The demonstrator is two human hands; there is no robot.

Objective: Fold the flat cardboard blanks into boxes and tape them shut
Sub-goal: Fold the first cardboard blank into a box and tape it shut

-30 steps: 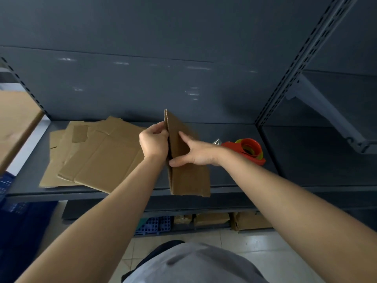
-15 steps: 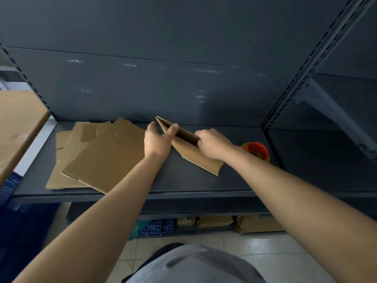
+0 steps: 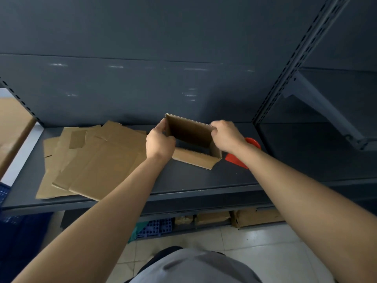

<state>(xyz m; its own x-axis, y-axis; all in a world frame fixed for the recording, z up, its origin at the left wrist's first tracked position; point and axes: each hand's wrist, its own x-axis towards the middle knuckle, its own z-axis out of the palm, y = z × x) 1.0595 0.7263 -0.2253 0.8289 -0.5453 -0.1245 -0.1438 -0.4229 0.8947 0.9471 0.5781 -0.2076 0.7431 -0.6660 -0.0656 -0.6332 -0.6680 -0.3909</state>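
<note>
A small brown cardboard box [image 3: 189, 132] stands on the dark metal shelf [image 3: 193, 178], spread into an open rectangular tube with its hollow facing me. My left hand [image 3: 160, 141] grips its left wall, fingers curled over the top corner. On the other side my right hand [image 3: 226, 135] grips the right wall. A loose stack of flat cardboard blanks [image 3: 95, 160] lies on the shelf to the left of the box. Behind my right wrist sits a red tape dispenser [image 3: 239, 157], mostly hidden.
The shelf's back panel rises close behind the box. A perforated upright [image 3: 285, 68] and a bracket stand to the right. A tan board [image 3: 12, 127] juts in at the left. Below the shelf are cardboard boxes [image 3: 253, 218] and a blue crate [image 3: 155, 228] on a tiled floor.
The blank was held upright and flat, then laid down on the shelf. Now both hands have pulled it open into a rectangular tube.
</note>
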